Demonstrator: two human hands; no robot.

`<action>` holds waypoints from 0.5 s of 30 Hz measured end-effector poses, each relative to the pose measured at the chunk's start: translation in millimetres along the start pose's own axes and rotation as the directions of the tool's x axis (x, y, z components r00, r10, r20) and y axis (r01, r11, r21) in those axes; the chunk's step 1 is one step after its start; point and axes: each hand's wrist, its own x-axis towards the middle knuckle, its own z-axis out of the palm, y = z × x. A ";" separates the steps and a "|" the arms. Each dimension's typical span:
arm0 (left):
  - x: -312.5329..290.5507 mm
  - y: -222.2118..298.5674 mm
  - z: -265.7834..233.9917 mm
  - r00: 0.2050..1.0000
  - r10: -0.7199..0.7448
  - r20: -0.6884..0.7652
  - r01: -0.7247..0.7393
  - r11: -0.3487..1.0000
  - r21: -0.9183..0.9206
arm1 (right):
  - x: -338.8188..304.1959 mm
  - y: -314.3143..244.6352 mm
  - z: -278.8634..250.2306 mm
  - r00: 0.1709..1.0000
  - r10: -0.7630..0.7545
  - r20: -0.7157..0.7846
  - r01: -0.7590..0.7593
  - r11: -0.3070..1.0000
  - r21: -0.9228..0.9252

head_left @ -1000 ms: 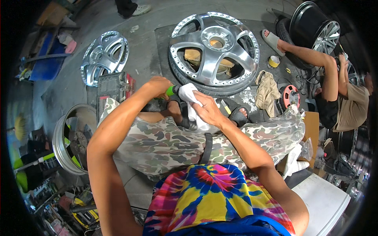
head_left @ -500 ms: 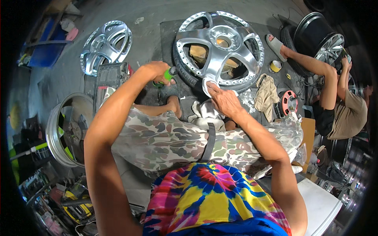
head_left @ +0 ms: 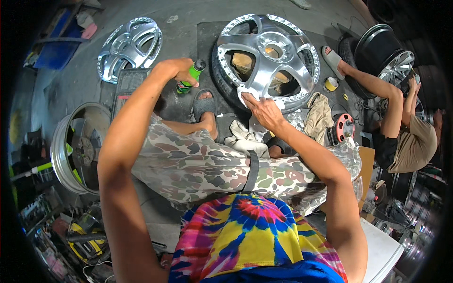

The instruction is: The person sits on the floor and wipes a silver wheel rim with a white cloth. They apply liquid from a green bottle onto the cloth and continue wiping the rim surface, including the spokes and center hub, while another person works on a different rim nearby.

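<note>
A shiny silver five-spoke wheel face [head_left: 264, 47] lies in front of me, resting on a black tire [head_left: 222, 87]. My right hand [head_left: 265, 112] presses a white cloth [head_left: 243, 95] against its near rim, fingers closed over the cloth. To the left of the wheel, my left hand [head_left: 181, 71] is wrapped round a green bottle [head_left: 194, 70] with a dark cap, held tilted above the floor near my sandaled foot. Through the wheel's openings, wooden blocks [head_left: 243, 63] show underneath.
A second silver wheel face [head_left: 128, 47] lies at the far left, by a dark toolbox [head_left: 127, 87]. A wheel barrel [head_left: 61, 146] stands nearer. To the right are a beige rag [head_left: 319, 115], a yellow-rimmed container [head_left: 331, 84], a red reel [head_left: 344, 126] and another person [head_left: 415, 141] seated beside wheels.
My left hand has risen a little and tipped the bottle more upright. The cloth under my right hand has slid slightly left along the rim. My view has shifted slightly.
</note>
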 end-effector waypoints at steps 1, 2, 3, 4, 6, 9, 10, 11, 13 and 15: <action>-15.0 8.8 -7.1 0.999 -0.042 -0.004 0.042 0.998 -0.040 | 2.8 -1.1 -2.6 1.000 -0.002 0.009 0.002 1.000 -0.005; -22.6 13.4 -9.9 0.996 -0.084 -0.007 0.083 0.993 -0.080 | -2.9 2.5 -12.4 0.999 -0.011 0.053 0.010 1.000 0.005; -13.2 0.8 -5.4 0.999 -0.038 -0.029 0.036 0.996 -0.077 | -10.9 5.4 -10.5 0.998 -0.022 0.056 0.022 1.000 0.008; -3.7 -24.6 2.3 0.998 -0.005 -0.058 0.000 0.997 -0.081 | -18.0 11.5 -9.8 0.998 -0.047 0.051 0.047 0.999 0.006; -16.8 -9.9 -7.9 0.999 -0.016 -0.045 0.008 0.988 -0.156 | -46.9 27.8 -4.6 0.996 -0.060 0.063 0.062 0.998 -0.028; -7.3 -35.1 -3.5 0.998 0.000 -0.058 -0.009 0.988 -0.155 | -67.7 38.9 1.1 0.997 -0.074 0.037 0.076 0.997 -0.029; -5.1 -38.6 -5.7 0.998 0.040 -0.056 -0.047 0.989 -0.139 | -66.3 38.8 -1.1 0.997 -0.077 0.021 0.077 0.996 -0.047; -4.1 -41.8 -5.0 0.999 0.017 -0.050 -0.025 0.988 -0.151 | -61.2 36.9 -2.2 0.997 -0.072 0.021 0.072 0.997 -0.019; -2.5 -48.0 -2.8 0.999 -0.029 -0.038 0.022 0.985 -0.173 | -39.5 26.5 -4.3 0.998 -0.061 0.021 0.060 0.997 0.042; -2.4 -56.6 -0.7 0.998 0.005 -0.069 -0.015 0.988 -0.154 | -9.5 14.0 -4.2 0.999 -0.038 -0.020 0.039 0.999 0.030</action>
